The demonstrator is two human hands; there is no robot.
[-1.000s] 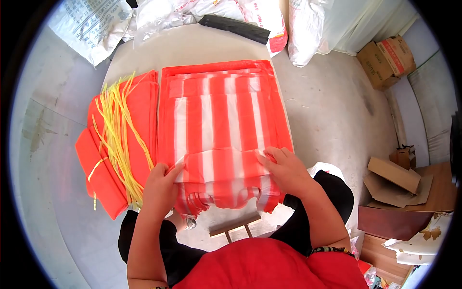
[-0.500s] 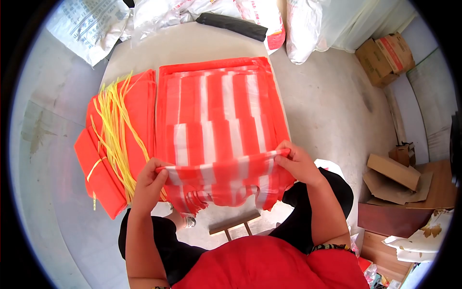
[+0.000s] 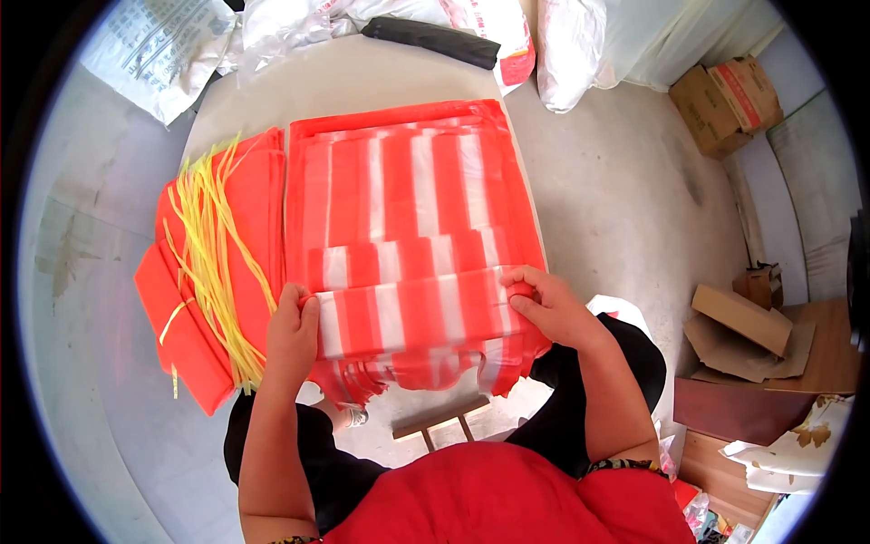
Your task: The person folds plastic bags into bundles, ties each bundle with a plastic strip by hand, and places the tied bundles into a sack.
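Drawn nearer the seated person than a moment earlier, the far edge of a striped red-and-white sheet now sits close to the hands, its folded band lowered and spread flatter over the near end of a striped stack. Seen from the seat, the left hand pinches the band's 9 o'clock end and the right hand its 3 o'clock end, thumbs closed on thin film, the two grips set wide apart. An uneven pull could skew the crease, and slick layers beneath could slide along with it; the ragged hem, drooping at 6 o'clock past the edge of the table, could drag the fold off line or snag at the knees. Yellow strips lie near the left hand toward 10 o'clock on plain red sheets, leaving little slack for a sweep that way. Room opens over the floor at 2 o'clock, while a black roll bounds the tabletop at 12.
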